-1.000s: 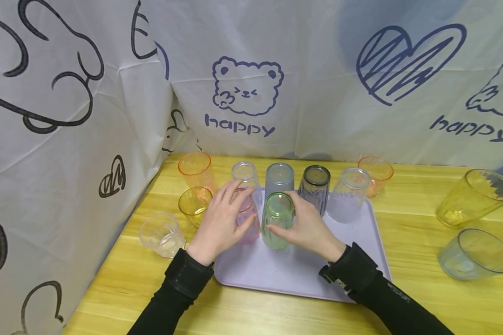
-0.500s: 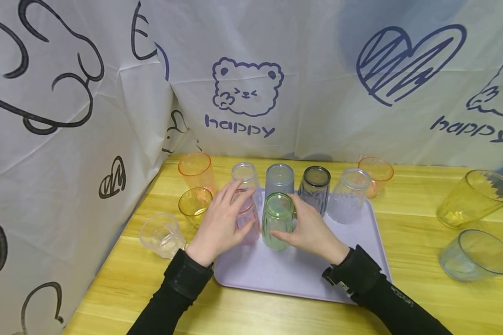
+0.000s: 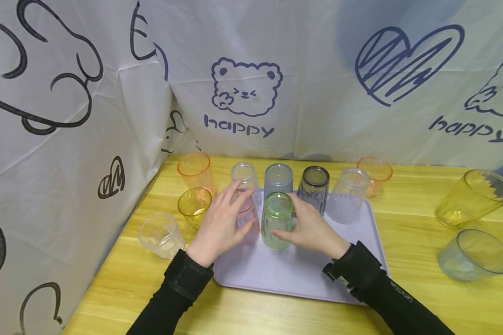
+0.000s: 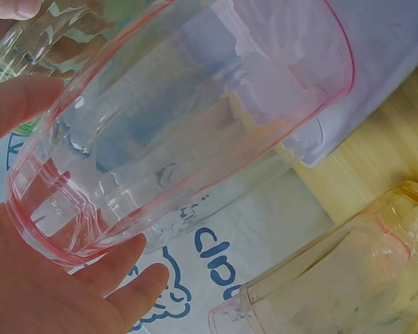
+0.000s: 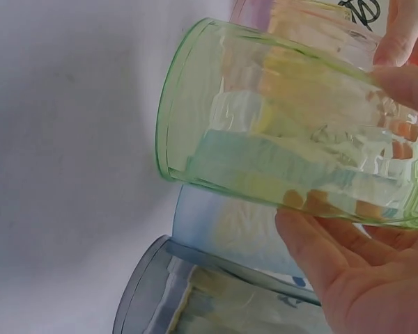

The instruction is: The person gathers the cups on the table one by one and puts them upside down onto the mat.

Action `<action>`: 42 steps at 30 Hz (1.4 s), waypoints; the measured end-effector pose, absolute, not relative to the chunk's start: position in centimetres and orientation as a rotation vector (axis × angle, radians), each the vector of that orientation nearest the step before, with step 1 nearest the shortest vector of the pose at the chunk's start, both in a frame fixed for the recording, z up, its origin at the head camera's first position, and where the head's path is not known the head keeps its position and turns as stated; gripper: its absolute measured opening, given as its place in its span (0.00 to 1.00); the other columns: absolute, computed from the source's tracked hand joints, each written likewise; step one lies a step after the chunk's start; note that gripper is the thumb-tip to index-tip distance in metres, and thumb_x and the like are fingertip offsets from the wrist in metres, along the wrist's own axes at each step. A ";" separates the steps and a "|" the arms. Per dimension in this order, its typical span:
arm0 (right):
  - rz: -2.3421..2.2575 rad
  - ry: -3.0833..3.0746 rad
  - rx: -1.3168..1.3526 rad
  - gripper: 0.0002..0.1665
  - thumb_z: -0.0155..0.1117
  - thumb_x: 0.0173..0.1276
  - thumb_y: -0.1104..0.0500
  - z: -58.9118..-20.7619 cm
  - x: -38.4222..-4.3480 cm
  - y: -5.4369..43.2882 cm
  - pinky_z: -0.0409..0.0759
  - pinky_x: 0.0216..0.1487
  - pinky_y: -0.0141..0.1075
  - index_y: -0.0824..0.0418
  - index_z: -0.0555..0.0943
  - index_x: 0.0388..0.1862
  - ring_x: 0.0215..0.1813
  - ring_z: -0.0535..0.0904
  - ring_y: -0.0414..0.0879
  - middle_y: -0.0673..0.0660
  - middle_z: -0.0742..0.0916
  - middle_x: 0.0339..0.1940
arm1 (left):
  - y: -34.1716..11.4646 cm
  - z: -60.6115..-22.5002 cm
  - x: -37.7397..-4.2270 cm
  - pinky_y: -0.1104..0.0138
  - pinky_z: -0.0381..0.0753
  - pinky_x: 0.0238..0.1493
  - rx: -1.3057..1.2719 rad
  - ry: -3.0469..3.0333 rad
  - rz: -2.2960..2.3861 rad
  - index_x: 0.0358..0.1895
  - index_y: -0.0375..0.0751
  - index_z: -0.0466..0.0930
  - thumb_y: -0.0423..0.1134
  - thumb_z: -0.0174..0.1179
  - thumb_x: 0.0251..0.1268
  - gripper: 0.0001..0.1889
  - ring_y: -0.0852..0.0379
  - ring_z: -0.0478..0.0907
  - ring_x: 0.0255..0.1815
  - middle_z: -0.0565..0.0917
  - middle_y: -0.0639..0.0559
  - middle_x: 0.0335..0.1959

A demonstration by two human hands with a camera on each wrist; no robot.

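Note:
A ribbed pink-rimmed glass stands upside down on the lilac tray. My left hand holds it from the left, thumb on the near side; the left wrist view shows the fingers around the base of the glass. Just to its right, an upside-down green glass rests on the tray too. My right hand grips this one, with thumb and fingers on opposite sides in the right wrist view. Parts of both glasses are hidden behind the hands.
Behind them stand upturned clear, blue, dark grey and pale lilac glasses. Orange, amber and clear cups are at left. At right are orange, yellow and grey-blue cups.
My right thumb and wrist have shifted very slightly to the right along the green glass. The left hand and the glasses look still.

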State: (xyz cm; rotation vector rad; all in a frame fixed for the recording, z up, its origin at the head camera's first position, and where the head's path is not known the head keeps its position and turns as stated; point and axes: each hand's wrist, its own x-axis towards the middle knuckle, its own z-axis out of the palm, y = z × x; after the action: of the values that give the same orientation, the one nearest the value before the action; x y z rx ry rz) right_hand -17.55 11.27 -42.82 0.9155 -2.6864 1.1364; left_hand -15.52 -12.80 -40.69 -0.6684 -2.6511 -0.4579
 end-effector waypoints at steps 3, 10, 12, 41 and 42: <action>1.167 -2.682 0.937 0.47 0.82 0.53 0.53 -42.9 -17.7 11.4 0.88 0.53 0.47 0.66 0.69 0.68 0.55 0.85 0.56 0.61 0.86 0.55 | -12.7 -40.7 -15.5 0.48 0.72 0.73 -0.666 -2.659 -0.466 0.69 0.46 0.73 0.44 0.72 0.56 0.35 0.39 0.71 0.71 0.67 0.40 0.74; 1.193 -2.663 0.962 0.48 0.82 0.52 0.54 -43.1 -17.8 11.7 0.88 0.53 0.47 0.66 0.68 0.67 0.56 0.85 0.56 0.61 0.86 0.56 | -12.7 -40.6 -15.4 0.48 0.72 0.72 -0.662 -2.664 -0.480 0.69 0.47 0.73 0.43 0.73 0.56 0.34 0.39 0.72 0.70 0.67 0.39 0.75; 1.194 -2.660 0.963 0.48 0.82 0.52 0.54 -43.1 -17.7 11.7 0.88 0.53 0.47 0.65 0.68 0.68 0.56 0.85 0.56 0.61 0.86 0.56 | -12.7 -40.6 -15.4 0.48 0.72 0.72 -0.662 -2.667 -0.475 0.69 0.47 0.73 0.44 0.72 0.57 0.35 0.39 0.72 0.71 0.67 0.40 0.75; 1.296 -2.691 0.863 0.51 0.79 0.57 0.48 -41.5 -16.8 12.1 0.82 0.64 0.48 0.65 0.65 0.72 0.64 0.81 0.57 0.62 0.82 0.62 | -13.3 -38.7 -14.9 0.39 0.74 0.68 -0.677 -2.715 -0.438 0.71 0.52 0.70 0.51 0.69 0.62 0.34 0.36 0.71 0.72 0.65 0.41 0.77; 1.303 -2.679 0.852 0.50 0.78 0.58 0.48 -41.2 -16.7 12.1 0.82 0.65 0.49 0.65 0.65 0.73 0.64 0.81 0.57 0.62 0.82 0.63 | -13.4 -38.4 -14.9 0.40 0.74 0.68 -0.684 -2.714 -0.435 0.71 0.52 0.70 0.52 0.69 0.62 0.34 0.36 0.71 0.71 0.65 0.41 0.77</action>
State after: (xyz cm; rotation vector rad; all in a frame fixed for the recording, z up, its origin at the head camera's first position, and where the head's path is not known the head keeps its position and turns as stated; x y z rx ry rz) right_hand -16.67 12.09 -41.16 0.8517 -2.6788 1.3034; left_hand -14.87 -13.41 -38.41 -0.6838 -2.7137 -0.4350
